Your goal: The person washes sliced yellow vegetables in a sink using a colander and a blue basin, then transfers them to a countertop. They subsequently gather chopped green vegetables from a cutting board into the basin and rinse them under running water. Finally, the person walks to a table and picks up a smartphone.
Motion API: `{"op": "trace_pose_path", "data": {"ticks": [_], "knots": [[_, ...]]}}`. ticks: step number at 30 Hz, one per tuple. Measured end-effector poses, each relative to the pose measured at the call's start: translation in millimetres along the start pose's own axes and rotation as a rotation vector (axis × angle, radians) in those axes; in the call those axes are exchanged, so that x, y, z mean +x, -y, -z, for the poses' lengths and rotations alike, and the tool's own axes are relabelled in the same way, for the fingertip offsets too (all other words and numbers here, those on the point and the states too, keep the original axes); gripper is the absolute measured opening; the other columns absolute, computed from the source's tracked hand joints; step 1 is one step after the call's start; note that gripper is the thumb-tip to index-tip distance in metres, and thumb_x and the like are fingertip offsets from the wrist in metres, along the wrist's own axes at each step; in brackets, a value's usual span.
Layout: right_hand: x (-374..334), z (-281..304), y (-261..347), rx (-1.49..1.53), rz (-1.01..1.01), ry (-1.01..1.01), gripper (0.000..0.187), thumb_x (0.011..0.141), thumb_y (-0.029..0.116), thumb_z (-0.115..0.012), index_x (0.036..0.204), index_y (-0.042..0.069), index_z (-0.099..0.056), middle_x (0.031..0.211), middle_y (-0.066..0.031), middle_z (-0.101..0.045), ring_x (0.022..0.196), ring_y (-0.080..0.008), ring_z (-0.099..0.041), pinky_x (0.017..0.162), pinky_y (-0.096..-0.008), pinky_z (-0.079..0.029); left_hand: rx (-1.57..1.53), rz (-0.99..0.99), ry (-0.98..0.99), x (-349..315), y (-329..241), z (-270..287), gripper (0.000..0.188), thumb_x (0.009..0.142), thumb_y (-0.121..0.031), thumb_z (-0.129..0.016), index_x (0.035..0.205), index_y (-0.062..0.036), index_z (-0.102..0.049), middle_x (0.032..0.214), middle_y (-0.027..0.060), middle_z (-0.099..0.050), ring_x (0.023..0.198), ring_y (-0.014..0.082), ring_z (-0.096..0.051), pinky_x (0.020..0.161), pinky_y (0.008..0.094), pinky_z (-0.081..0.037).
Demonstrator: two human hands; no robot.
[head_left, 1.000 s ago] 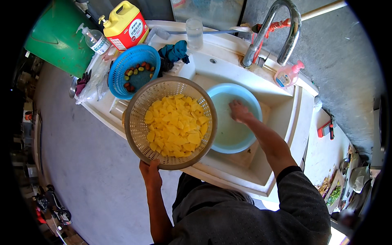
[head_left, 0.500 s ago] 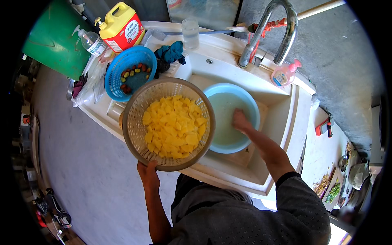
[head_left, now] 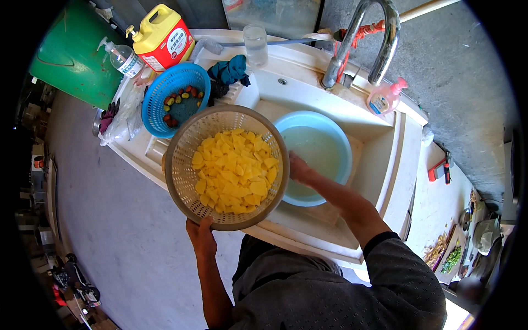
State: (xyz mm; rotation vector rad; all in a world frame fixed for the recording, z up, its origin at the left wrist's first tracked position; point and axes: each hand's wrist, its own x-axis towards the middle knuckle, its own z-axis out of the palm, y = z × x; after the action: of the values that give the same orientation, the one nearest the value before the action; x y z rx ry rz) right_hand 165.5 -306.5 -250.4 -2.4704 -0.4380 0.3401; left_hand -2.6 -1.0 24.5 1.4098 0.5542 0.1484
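A brownish plastic colander (head_left: 176,181) holds a heap of thin, flat yellow pieces (head_left: 234,170) that look like sliced potato. My left hand (head_left: 202,236) is closed on its near rim, thumb on top and fingers underneath. To the right, a light blue basin (head_left: 344,159) of cloudy water (head_left: 322,148) sits in the white sink. My right hand (head_left: 301,169) is at the basin's left side, close against the colander's right edge. Its fingers are partly hidden and blurred, so what they hold does not show.
Behind the colander stands a blue basket (head_left: 148,113) with red and green fruits. A yellow jug (head_left: 165,41), a clear cup (head_left: 256,44) and dark cloths (head_left: 228,70) line the counter. The faucet (head_left: 330,74) arches over the sink's back edge beside a pink pump bottle (head_left: 385,99).
My right hand has moved left through the basin, from its middle to the side next to the colander. My left hand and the colander have stayed in place.
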Motion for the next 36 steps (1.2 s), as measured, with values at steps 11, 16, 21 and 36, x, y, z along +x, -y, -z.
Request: {"op": "trace_pose_path", "data": {"ticks": [11, 16, 21, 36], "knots": [[-35.2, 0.6, 33.0, 0.195, -0.062, 0.23, 0.025, 0.092, 0.017, -0.055, 0.105, -0.001, -0.067, 0.107, -0.0288, -0.065, 0.104, -0.0446, -0.062, 0.093, -0.0491, -0.05, -0.023, -0.015, -0.054, 2.0, 11.0, 3.5, 0.045, 0.082, -0.006, -0.056, 0.125, 0.0099, -0.051, 0.113, 0.0129, -0.064, 0.087, 0.0164, -0.063, 0.071, 0.0274, -0.05], [-60.4, -4.4, 12.9, 0.234, 0.036, 0.184, 0.023, 0.091, 0.019, -0.055, 0.093, -0.001, -0.066, 0.095, -0.0271, -0.066, 0.09, -0.0451, -0.063, 0.08, -0.0506, -0.049, -0.049, 0.028, 0.019, 0.9, 8.5, 6.5, 0.052, 0.083, -0.003, -0.056, 0.132, 0.0106, -0.046, 0.124, 0.0174, -0.059, 0.108, 0.0233, -0.061, 0.094, 0.0331, -0.049], [-88.7, 50.7, 28.0, 0.208, 0.013, 0.372, 0.022, 0.09, 0.02, -0.056, 0.089, 0.0, -0.064, 0.086, -0.0244, -0.066, 0.08, -0.0416, -0.062, 0.073, -0.048, -0.048, -0.058, -0.017, -0.014, -0.5, 9.9, 4.2, 0.05, 0.082, -0.005, -0.056, 0.129, 0.0108, -0.048, 0.119, 0.017, -0.061, 0.101, 0.0222, -0.064, 0.087, 0.0329, -0.053], [-130.8, 111.3, 49.2, 0.487, 0.211, 0.316, 0.017, 0.087, 0.011, -0.074, 0.096, 0.002, -0.064, 0.091, -0.0086, -0.063, 0.083, -0.0187, -0.062, 0.074, -0.0329, -0.05, -0.059, 0.016, 0.025, 0.5, 10.4, 7.9, 0.051, 0.083, -0.005, -0.058, 0.13, 0.0097, -0.048, 0.122, 0.016, -0.061, 0.107, 0.0215, -0.061, 0.09, 0.0331, -0.052]]}}
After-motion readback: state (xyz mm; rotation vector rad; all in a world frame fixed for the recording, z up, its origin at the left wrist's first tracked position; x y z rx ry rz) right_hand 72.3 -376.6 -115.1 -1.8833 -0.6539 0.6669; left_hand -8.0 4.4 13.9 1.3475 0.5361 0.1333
